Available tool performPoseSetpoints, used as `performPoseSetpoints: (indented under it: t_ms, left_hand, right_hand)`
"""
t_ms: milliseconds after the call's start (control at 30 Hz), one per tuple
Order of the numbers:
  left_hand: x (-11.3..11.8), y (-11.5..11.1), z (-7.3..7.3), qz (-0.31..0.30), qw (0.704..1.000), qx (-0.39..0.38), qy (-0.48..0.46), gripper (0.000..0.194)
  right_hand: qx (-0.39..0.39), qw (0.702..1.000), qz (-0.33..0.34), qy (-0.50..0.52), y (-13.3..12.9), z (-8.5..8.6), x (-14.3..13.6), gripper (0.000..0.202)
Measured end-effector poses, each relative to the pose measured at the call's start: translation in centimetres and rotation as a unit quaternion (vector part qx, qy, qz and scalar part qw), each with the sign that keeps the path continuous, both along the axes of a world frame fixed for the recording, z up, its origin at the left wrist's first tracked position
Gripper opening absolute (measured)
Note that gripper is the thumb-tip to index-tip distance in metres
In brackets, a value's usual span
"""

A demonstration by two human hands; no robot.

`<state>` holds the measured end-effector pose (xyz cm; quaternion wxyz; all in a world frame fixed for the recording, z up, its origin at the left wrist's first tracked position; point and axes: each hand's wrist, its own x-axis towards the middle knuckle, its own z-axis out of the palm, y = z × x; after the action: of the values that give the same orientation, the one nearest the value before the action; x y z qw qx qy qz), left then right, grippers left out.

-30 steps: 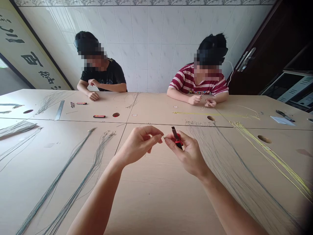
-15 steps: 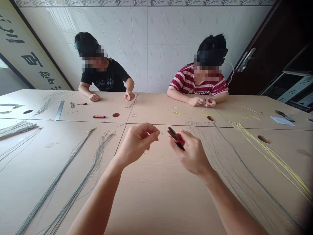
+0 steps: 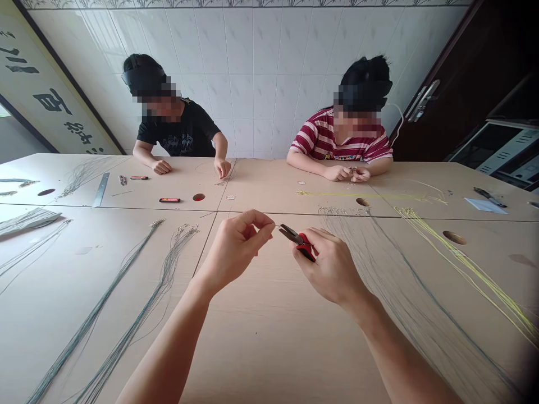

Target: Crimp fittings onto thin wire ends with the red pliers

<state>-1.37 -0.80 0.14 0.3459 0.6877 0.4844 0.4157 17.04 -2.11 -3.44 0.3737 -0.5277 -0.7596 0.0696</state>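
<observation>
Near the middle of the view, my left hand [image 3: 241,247] pinches a tiny wire loop [image 3: 277,226] that pokes out past the fingertips. Facing it, my right hand [image 3: 330,261] is wrapped round small pliers [image 3: 304,246] with red and black handles. The dark jaws point left, and their tips are right beside the loop; whether they touch it is too small to tell. Both hands are above the pale wooden table [image 3: 269,359]. Anything else inside my left hand is hidden by the fingers.
Bundles of grey-green cords [image 3: 101,303] lie at the left, thin grey cords [image 3: 404,269] and yellow cords [image 3: 471,264] at the right. Across the table two people work, one in black [image 3: 181,132], one in striped red [image 3: 320,134]. Red-black markers [image 3: 170,200] and a ruler [image 3: 101,189] lie there.
The pliers have moved left and tilted, bringing their jaws to the wire loop. My left hand has barely moved. Across the table, the hand of the person in black has shifted slightly.
</observation>
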Motion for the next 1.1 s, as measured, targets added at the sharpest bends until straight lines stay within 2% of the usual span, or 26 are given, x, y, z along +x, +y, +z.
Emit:
performPoseSetpoints:
  t_ms: [533, 1100]
  left_hand:
    - [0.03, -0.05, -0.09, -0.001, 1.000, 0.011, 0.005, 0.015]
    - [0.06, -0.12, 0.02, 0.003, 0.999, 0.017, 0.043, 0.016]
  right_hand:
    - [-0.022, 0.999, -0.014, -0.023, -0.12, 0.01, 0.01, 0.027]
    - [-0.008, 0.999, -0.028, -0.041, 0.15, -0.15, 0.04, 0.026]
